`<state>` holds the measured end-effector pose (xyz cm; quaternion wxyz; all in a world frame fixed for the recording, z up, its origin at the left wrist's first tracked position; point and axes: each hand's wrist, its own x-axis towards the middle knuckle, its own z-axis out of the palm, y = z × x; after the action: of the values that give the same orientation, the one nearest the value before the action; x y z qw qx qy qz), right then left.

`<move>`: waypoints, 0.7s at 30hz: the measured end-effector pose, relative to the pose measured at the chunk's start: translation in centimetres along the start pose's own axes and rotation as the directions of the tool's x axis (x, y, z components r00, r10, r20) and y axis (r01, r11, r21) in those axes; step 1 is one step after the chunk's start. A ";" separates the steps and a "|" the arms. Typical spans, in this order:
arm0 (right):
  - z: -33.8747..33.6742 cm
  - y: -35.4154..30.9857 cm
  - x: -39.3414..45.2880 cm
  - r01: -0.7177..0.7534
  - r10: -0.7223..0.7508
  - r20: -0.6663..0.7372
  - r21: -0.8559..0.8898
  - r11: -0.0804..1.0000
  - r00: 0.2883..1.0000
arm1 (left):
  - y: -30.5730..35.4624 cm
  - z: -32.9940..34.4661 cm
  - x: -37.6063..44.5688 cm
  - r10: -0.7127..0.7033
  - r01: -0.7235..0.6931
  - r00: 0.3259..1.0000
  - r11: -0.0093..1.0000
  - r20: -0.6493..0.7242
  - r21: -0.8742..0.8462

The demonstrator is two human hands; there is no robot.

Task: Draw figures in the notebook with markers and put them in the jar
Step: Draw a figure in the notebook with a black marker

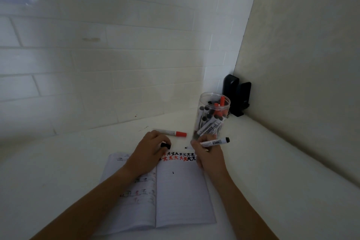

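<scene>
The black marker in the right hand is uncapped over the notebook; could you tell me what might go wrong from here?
1. The right hand holds the black marker with its tip near the drawn figures; a slip could smear or overmark them.
2. The left hand holds the black cap; if it slips away, the marker could go into the jar uncapped.
3. The jar stands right beside the right hand, so a careless reach might tip it.

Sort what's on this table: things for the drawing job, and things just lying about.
Job: open lined notebook; black-ended white marker in right hand; black cap in left hand; red-capped marker; clear plastic jar.
Lying about: black upright devices.
</scene>
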<state>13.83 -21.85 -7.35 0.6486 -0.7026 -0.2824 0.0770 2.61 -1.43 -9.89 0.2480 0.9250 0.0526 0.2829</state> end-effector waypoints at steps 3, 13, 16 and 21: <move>0.6 -0.4 -0.4 0.047 -0.052 0.132 0.039 0.998 0.990 | 0.4 -0.3 -0.1 0.045 -0.044 0.999 0.998 0.008 -0.040; 0.9 -0.9 -1.1 0.074 -0.087 0.219 0.069 0.995 0.972 | 1.3 -0.6 -0.2 0.096 -0.093 0.995 0.991 0.019 -0.092; 1.1 -1.2 -1.5 0.063 -0.083 0.290 0.078 0.995 0.953 | 1.5 -0.7 -0.2 0.129 -0.126 0.991 0.987 0.022 -0.096; 0.9 -1.0 -1.5 -0.081 0.036 0.279 0.151 0.985 0.959 | 1.4 -0.8 -0.2 0.133 -0.133 0.991 0.986 -0.006 -0.105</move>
<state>11.85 -21.79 -6.96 0.6550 -0.6385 -0.3417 0.2159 1.92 -2.38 -8.73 0.2769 0.9122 -0.0244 0.3010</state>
